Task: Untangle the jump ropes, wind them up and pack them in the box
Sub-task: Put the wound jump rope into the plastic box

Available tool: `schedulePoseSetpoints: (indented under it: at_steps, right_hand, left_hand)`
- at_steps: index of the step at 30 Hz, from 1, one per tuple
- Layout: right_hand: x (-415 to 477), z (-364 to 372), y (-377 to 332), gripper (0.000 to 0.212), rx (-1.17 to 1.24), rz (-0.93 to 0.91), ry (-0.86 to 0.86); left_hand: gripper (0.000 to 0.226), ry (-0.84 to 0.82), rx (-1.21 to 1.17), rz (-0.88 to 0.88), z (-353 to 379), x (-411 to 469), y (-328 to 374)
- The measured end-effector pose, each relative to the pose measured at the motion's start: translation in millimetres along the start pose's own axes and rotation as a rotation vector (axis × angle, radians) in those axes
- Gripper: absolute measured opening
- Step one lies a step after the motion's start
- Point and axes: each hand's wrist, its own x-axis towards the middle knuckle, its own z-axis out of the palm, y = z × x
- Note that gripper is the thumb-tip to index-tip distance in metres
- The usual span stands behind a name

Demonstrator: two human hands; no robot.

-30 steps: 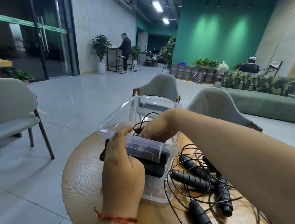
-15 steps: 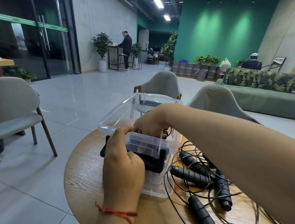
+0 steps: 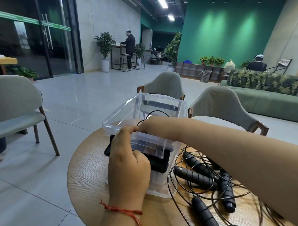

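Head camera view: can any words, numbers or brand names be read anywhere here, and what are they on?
Nothing here can be read.
Green strip across the glass doors: pale lettering, too blurred to read.
Standing sign behind the sofa: print too small to read.
Box and jump rope handles: no label visible.

Person, seen from head height, two arms showing.
- Left forearm is showing bare, with no sleeve reaching the wrist.
- Left wrist is wearing a thin red cord bracelet, twisted or braided and sitting snug.
- A short frayed end is sticking out on the little-finger side. Longer loose tails are trailing off the thumb side, past a thicker knotted stretch.
- Right forearm is likewise showing bare along its visible length.
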Motion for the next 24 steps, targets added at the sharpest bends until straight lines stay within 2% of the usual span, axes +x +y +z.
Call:
schedulePoseSetpoints:
  at_steps: [2, 5, 9, 16, 18, 24]
  right_hand:
    - [6.7, 0.9, -2.0, 0.037, 0.011, 0.027, -0.02]
    - [7.1, 3.6, 4.6, 0.042, -0.043, -0.054, -0.02]
    - [0.2, 5.2, 16.9, 0.021, 0.032, -0.083, -0.167]
    - [-12.3, -18.0, 21.1, 0.049, 0.109, -0.129, -0.214]
    - [-18.5, -22.2, 23.1, 0.049, 0.103, -0.128, -0.179]
    - [-55.0, -25.6, 45.7, 0.04, 0.104, -0.071, 0.091]
  left_hand:
    - [0.065, 0.0, 0.011, 0.0, 2.0, -0.9, -1.0]
    - [0.064, -0.007, 0.013, 0.006, 2.9, -1.5, -1.8]
    - [0.064, -0.016, 0.033, 0.001, 3.7, -0.8, -1.8]
    - [0.067, -0.039, 0.016, 0.006, 4.5, -1.2, -3.2]
    - [0.068, -0.031, 0.01, 0.018, 3.6, -1.5, -2.5]
    - [0.064, 0.005, -0.022, 0.044, 2.4, -2.3, 3.8]
